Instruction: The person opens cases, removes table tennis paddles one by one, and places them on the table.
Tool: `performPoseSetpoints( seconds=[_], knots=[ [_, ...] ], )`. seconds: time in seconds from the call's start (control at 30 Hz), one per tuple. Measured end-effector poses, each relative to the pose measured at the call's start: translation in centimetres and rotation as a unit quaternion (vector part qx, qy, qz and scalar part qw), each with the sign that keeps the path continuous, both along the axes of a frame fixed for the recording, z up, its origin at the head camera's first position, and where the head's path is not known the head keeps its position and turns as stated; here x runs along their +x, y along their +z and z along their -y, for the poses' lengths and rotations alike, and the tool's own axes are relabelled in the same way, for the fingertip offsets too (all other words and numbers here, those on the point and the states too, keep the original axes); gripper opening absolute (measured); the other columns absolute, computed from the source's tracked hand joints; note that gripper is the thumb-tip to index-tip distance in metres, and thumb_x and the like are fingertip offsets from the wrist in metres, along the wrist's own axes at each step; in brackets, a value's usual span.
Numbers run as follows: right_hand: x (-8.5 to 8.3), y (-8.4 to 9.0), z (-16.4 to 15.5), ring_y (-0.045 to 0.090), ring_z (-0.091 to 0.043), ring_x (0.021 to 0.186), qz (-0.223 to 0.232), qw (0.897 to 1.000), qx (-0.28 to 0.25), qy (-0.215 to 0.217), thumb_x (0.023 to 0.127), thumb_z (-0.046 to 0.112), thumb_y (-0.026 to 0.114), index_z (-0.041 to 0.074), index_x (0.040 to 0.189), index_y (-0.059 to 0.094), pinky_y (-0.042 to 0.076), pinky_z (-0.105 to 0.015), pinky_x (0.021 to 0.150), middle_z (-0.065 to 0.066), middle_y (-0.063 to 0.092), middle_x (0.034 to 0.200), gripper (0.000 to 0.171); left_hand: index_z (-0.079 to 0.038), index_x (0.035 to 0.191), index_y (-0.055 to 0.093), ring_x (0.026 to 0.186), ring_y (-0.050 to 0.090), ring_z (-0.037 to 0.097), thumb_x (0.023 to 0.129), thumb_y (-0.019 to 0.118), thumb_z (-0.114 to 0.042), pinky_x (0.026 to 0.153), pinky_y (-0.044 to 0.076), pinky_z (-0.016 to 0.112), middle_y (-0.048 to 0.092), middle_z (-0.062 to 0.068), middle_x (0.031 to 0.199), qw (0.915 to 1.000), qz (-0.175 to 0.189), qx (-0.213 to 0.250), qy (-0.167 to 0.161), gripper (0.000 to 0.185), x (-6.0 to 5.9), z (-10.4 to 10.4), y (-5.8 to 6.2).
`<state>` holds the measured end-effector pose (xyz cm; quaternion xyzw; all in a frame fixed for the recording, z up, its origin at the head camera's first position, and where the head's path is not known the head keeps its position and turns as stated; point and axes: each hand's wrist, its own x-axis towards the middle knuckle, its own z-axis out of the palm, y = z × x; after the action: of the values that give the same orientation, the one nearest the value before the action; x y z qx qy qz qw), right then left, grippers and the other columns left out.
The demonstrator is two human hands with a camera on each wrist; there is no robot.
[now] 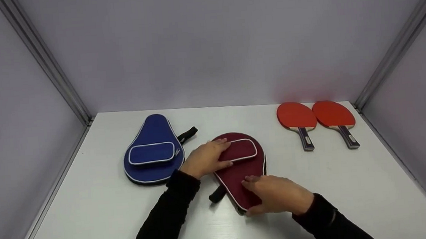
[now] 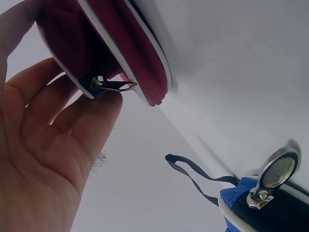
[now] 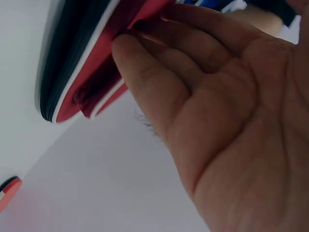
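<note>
Near the middle of the white table [image 1: 317, 187], closer to the front edge, lies a maroon paddle case [image 1: 236, 174], and both hands are on it. The left hand [image 1: 204, 159] lies on the wide end by the little front pocket [image 1: 239, 150], fingers pretty much straight and just pressing down, no real grip. From the left wrist view those fingertips [image 2: 104, 108] sit right next to the pocket's zipper pull [image 2: 113, 86]. The right hand [image 1: 278, 195] has the narrow end, the one nearest the front edge, with thumb under and fingers over the rim, so it's grasping the case there. A short black strap [image 1: 217, 194] pokes out from that end.

Over toward the left edge is a blue paddle case [image 1: 151, 153] with its own black strap [image 1: 187, 134], well apart from the maroon one. Back by the far right corner, two red paddles [image 1: 315, 121] lie side by side, handles pointing toward the front edge.
</note>
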<state>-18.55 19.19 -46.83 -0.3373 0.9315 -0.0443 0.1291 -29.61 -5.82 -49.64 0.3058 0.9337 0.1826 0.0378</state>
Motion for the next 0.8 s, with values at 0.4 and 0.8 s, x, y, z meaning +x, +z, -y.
performPoseSetpoints(
  seconds=[0.4, 0.8],
  knots=[
    [-1.4, -1.6, 0.0, 0.076, -0.042, 0.145, -0.036, 0.999, 0.015, -0.014, 0.097, 0.040, 0.099, -0.003, 0.157, 0.072, 0.068, -0.055, 0.115, -0.027, 0.072, 0.162, 0.078, -0.003, 0.170, 0.060, 0.171, 0.054, 0.035, 0.117, 0.074, -0.036, 0.142, 0.046, 0.050, 0.056, 0.018, 0.180, 0.9997, -0.015, -0.020, 0.006, 0.064, 0.2, 0.3, 0.8],
    [-4.8, -2.6, -2.1, 0.088, -0.036, 0.101, -0.131, 0.991, -0.012, 0.009, 0.097, 0.031, 0.098, 0.001, 0.132, 0.087, 0.074, -0.048, 0.082, -0.022, 0.088, 0.131, 0.048, -0.001, 0.166, 0.064, 0.166, 0.060, 0.038, 0.118, 0.072, -0.034, 0.136, 0.052, 0.054, 0.059, 0.019, 0.177, 0.9995, -0.016, -0.026, -0.010, 0.059, 0.3, 0.4, 1.0]
  ],
)
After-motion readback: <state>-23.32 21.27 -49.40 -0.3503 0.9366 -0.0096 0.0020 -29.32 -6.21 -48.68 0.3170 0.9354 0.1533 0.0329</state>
